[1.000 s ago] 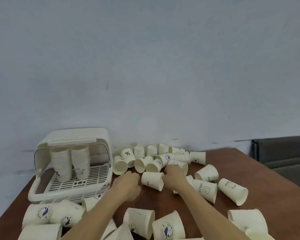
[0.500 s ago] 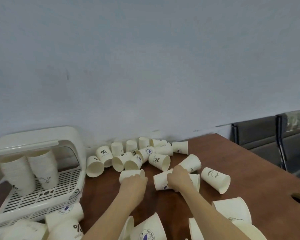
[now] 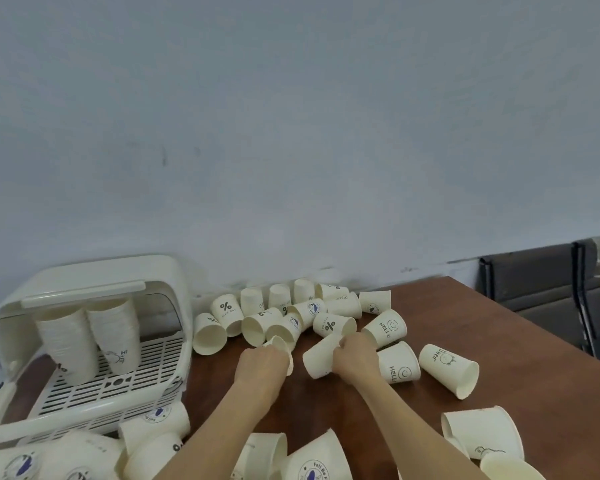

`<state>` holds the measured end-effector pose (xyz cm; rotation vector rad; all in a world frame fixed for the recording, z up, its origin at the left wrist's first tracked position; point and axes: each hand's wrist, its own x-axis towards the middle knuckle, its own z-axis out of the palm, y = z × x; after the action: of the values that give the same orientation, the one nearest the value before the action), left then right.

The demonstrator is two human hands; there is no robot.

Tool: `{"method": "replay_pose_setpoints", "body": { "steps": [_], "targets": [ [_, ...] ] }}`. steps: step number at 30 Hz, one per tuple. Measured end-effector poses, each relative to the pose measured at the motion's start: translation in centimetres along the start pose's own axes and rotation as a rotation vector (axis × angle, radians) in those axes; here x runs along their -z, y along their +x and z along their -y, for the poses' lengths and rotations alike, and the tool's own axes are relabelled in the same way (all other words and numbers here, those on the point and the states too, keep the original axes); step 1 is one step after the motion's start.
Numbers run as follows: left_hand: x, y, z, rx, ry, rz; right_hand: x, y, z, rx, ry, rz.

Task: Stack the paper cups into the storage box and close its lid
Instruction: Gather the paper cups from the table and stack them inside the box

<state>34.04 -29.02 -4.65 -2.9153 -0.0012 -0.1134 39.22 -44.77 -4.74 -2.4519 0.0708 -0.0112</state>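
A white storage box (image 3: 0,424) stands at the left with its lid (image 3: 94,275) swung up. Two upside-down stacks of paper cups (image 3: 84,337) rest on its slatted rack. My left hand (image 3: 262,363) grips a cup (image 3: 281,344) lifted off the table, mostly hidden by my fingers. My right hand (image 3: 355,356) holds another cup (image 3: 319,358) lying on its side, its mouth toward me. Several loose cream cups (image 3: 291,317) lie scattered just beyond both hands.
The brown table (image 3: 516,344) ends at the right, with dark chairs (image 3: 541,275) past its edge. More cups lie near me at the bottom: a cluster (image 3: 153,441) in front of the box and big ones (image 3: 482,434) at the right. A grey wall backs the table.
The view has swung back left, so the box shows more fully. Both hands have closed around their cups, and the left one has raised its cup off the table.
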Motion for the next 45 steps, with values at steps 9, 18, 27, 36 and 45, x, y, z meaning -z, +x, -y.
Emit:
{"method": "replay_pose_setpoints", "body": {
  "steps": [9,18,27,36,45],
  "targets": [
    [2.7,-3.3,3.9,0.018,-0.088,-0.167,0.4,-3.1,5.0,0.241,-0.102,0.009],
    [4.7,-6.7,11.3,0.231,-0.356,-0.411,-1.0,-5.4,13.0,0.452,0.008,-0.065],
    [2.0,-11.7,21.8,0.513,-0.371,-0.402,-8.0,-9.4,20.0,0.716,-0.009,0.010],
    [-3.1,-13.6,26.5,0.691,-0.389,-0.216,-16.0,-10.8,23.0,0.774,-0.198,0.193],
    [-5.1,-13.9,27.9,0.760,-0.388,-0.153,-20.1,-10.9,23.2,0.735,-0.278,0.249]
  ]
}}
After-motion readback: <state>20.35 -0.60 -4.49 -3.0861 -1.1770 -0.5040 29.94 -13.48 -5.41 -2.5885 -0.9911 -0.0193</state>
